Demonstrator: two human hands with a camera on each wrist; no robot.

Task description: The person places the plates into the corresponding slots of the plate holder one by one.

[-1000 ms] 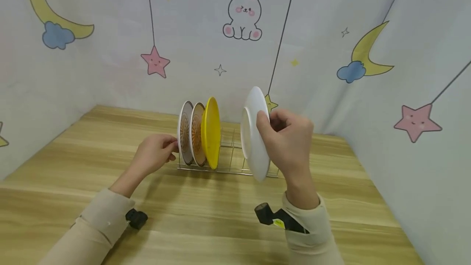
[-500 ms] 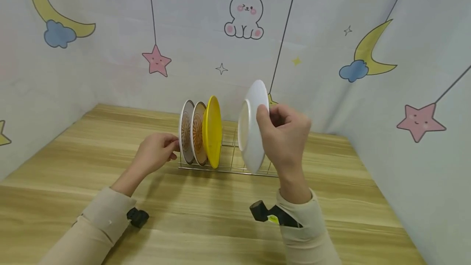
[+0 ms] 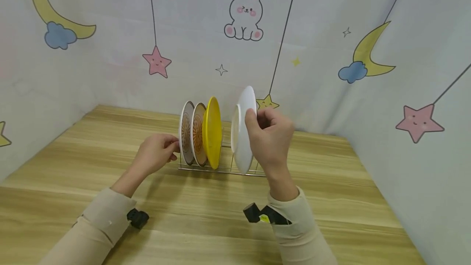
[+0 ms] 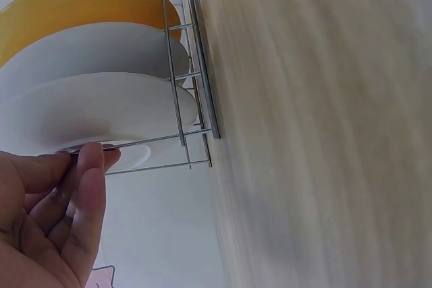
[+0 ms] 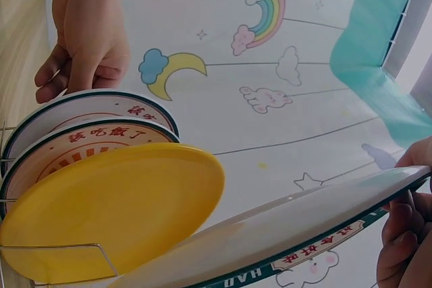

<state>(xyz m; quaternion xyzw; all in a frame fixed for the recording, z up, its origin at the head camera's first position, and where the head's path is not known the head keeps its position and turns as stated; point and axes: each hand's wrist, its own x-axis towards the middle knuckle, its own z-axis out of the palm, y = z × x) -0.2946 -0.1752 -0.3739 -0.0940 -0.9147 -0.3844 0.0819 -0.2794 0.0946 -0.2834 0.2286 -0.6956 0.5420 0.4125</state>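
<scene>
My right hand (image 3: 272, 140) pinches the rim of a white plate (image 3: 243, 134), thumb on its underside. The plate is upright above the right part of a wire dish rack (image 3: 235, 171); whether its lower edge touches the wires I cannot tell. In the right wrist view its face shows a green rim with red lettering. Standing in the rack are a yellow plate (image 3: 212, 134) and, left of it, two patterned plates (image 5: 88, 141) with dark green rims. My left hand (image 3: 156, 152) holds the rack's left end wire, seen in the left wrist view between thumb and fingers (image 4: 91, 173).
The rack stands on a wood-grain table (image 3: 206, 216) near the back. Behind and beside it hangs a pale cloth backdrop (image 3: 198, 23) printed with stars, moons and a rabbit. Each sleeve carries a black wrist camera (image 3: 137, 218).
My right hand has carried the white plate leftward, nearer the yellow plate; it rose slightly, then came down a little. My left hand has stayed on the rack.
</scene>
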